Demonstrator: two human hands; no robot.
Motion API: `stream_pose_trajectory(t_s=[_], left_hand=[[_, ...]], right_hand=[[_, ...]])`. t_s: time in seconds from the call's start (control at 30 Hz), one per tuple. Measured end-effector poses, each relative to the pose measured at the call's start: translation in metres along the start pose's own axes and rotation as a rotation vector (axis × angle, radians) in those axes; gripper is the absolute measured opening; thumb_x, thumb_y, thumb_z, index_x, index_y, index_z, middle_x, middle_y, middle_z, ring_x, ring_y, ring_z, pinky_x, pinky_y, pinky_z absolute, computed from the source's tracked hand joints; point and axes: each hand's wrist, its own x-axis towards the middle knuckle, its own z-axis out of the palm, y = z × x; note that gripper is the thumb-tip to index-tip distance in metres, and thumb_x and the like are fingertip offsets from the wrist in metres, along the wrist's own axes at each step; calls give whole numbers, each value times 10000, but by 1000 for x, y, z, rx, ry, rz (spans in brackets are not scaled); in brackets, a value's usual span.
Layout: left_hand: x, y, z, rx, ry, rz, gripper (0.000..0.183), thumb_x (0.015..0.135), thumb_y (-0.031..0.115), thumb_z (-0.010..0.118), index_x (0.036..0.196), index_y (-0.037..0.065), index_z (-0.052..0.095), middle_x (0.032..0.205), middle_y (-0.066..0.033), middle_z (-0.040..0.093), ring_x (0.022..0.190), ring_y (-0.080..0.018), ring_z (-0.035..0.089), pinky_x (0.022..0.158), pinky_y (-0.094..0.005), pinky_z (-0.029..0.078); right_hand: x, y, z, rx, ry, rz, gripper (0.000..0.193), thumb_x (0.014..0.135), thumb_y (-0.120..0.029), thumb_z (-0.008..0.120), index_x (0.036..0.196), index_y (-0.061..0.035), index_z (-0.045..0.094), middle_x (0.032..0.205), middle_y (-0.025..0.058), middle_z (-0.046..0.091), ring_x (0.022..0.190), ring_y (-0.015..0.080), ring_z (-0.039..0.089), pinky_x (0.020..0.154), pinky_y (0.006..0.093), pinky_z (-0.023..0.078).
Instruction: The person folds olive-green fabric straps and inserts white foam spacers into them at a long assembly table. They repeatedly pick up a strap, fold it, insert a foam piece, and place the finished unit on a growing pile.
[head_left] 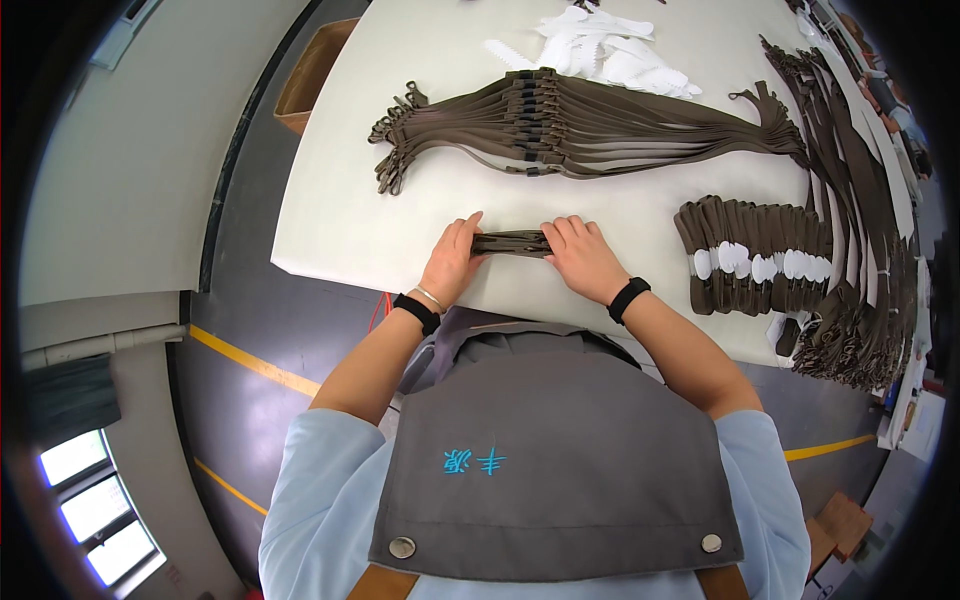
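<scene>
A brown webbing strap (510, 243), folded into a short flat bundle, lies level near the table's front edge. My left hand (456, 258) grips its left end, and my right hand (585, 258) has the right end, fingers closed around it. Beyond my hands stretches a long row of brown straps (620, 125) laid side by side, with dark buckles (535, 120) at the middle and metal hooks (392, 135) at the left ends. To the right of my right hand sit several folded straps (755, 225), each wrapped with a white paper band (765, 268).
White paper bands (610, 50) are heaped at the table's far side. Long brown straps (850, 170) hang over the table's right edge, their many hook ends bunched below. A cardboard box (315, 75) stands on the floor beyond the left edge of the white table (340, 225).
</scene>
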Motion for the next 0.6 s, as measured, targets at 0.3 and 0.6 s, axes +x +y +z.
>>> stream_pose_trajectory(t_s=[0.3,0.6], left_hand=[[23,7,-7,235,-241,76,491,704,130,811,1126,41,575,1093,-101,555,1060,-305,551,899,-402,453],[39,37,33,484,-367,173,301,882,275,648,1098,75,584,1061,-61,565,1025,-246,543,866,-383,433]], right_hand=[[3,5,-1,10,-76,-16,468,886,-215,655,1268,9,504,1157,117,531,1096,277,500,890,378,425],[1,11,3,244,156,-9,462,843,-187,709,1241,-32,533,1125,77,533,1052,268,506,856,385,431]])
